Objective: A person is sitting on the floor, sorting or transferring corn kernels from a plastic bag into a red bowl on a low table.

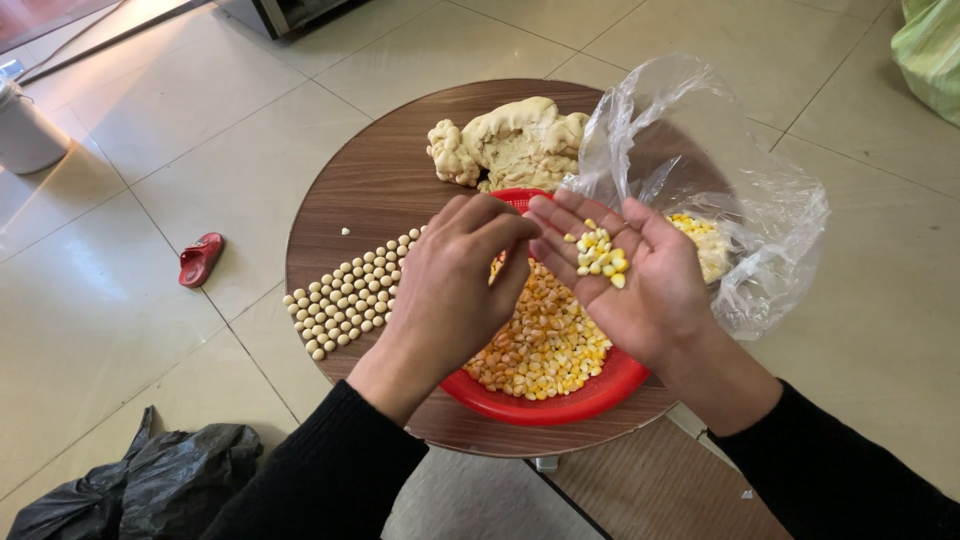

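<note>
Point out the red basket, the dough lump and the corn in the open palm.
red basket (560, 408): head view, front rim.
dough lump (515, 140): head view, middle of the mass.
corn in palm (600, 256): head view, centre of the small pile on the right hand (630, 280).
</note>
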